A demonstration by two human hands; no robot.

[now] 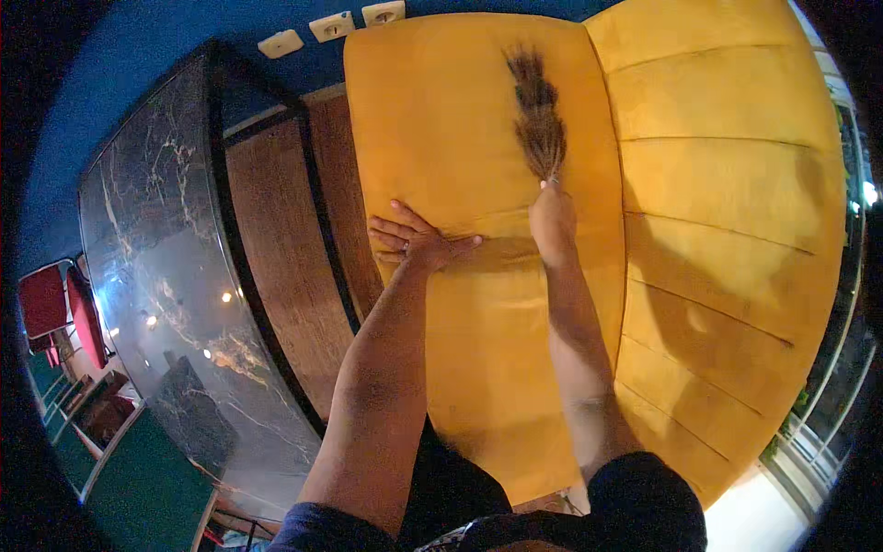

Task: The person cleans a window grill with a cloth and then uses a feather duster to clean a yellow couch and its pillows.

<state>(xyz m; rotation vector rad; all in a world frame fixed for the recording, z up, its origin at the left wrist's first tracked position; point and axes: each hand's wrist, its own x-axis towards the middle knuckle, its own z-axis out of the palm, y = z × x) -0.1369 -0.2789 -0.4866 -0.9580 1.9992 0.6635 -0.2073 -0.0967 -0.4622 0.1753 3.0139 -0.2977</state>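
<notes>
My right hand is closed around the handle end of a dark feather duster, whose bushy head points away from me over the yellow sofa seat. The duster looks slightly blurred, and its handle is hidden in my fist. My left hand rests palm down near the left edge of the seat, fingers spread and a ring on one finger. Shallow creases show in the upholstery between my two hands.
The channelled yellow backrest rises at the right. A dark marble-topped table with a black edge stands at the left. Wall sockets sit beyond the seat on a blue wall. Red chairs and a green surface are at the far left.
</notes>
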